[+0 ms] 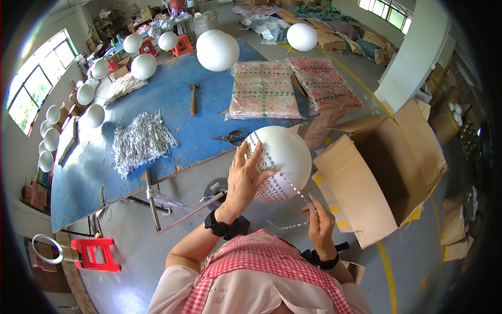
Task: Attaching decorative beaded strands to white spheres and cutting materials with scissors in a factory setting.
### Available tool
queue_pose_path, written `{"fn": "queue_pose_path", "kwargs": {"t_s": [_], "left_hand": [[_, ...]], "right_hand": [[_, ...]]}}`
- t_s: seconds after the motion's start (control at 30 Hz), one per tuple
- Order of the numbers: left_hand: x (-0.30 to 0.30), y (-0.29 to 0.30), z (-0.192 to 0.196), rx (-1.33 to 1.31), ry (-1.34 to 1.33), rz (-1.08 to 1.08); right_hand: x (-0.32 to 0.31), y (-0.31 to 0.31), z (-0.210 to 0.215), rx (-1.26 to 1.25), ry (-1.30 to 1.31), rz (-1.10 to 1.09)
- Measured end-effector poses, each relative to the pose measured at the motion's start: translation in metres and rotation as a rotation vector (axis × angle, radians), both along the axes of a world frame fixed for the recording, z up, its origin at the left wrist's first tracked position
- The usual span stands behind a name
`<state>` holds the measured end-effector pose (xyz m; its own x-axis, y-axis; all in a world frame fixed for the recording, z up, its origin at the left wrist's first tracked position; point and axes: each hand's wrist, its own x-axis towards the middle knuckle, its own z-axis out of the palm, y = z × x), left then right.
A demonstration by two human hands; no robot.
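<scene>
A large white ball (288,152) is in front of me, past the near edge of the blue table. Rows of small silver beads (267,157) run round its left and lower side. My left hand (243,175) grips the ball's left side, its fingers and thumb apart and pressed on the beaded rows. From near the left thumb a strand of silver beads (294,188) stretches down to the right. My right hand (320,222) pinches this strand below the ball, and a loose tail curls to the left. What supports the ball from below is hidden.
Scissors (231,137), a hammer (194,99), a silver tinsel-like pile (142,140) and two plastic-wrapped packs (263,89) lie on the blue table (178,138). An open cardboard box (361,193) stands at right. More white balls (218,51) line the far and left sides. A red stool (97,255) is lower left.
</scene>
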<state>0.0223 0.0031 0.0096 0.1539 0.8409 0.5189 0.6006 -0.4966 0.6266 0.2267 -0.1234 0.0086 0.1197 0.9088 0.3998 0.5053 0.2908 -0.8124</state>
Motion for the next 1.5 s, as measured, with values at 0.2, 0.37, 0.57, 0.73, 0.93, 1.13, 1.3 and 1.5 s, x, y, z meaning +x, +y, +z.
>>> {"fn": "queue_pose_path", "kwargs": {"t_s": [0.2,0.37,0.57,0.73,0.93,1.13,1.3,1.5], "left_hand": [[-0.001,0.004,-0.002,-0.029,0.023,-0.009],[-0.002,0.007,-0.003,-0.056,0.011,-0.031],[-0.002,0.011,-0.004,-0.053,-0.021,-0.032],[-0.003,0.014,-0.005,-0.048,-0.031,-0.054],[-0.004,0.019,-0.003,-0.1,-0.068,-0.059],[-0.002,0.018,-0.003,-0.127,-0.037,-0.048],[-0.003,0.019,-0.005,-0.109,-0.119,-0.047],[-0.005,0.022,-0.001,-0.094,-0.116,-0.065]], "right_hand": [[-0.004,-0.001,0.019,0.14,0.086,0.278],[-0.003,-0.001,0.024,0.136,0.024,0.265],[-0.007,0.005,0.017,0.318,-0.25,0.115],[-0.007,0.004,0.012,0.261,-0.213,0.061],[-0.009,0.008,0.01,0.273,-0.208,0.054],[-0.012,0.007,0.025,0.298,-0.087,0.235],[-0.007,0.008,0.027,0.293,-0.149,0.235],[-0.009,0.009,0.018,0.25,-0.111,0.202]]}}
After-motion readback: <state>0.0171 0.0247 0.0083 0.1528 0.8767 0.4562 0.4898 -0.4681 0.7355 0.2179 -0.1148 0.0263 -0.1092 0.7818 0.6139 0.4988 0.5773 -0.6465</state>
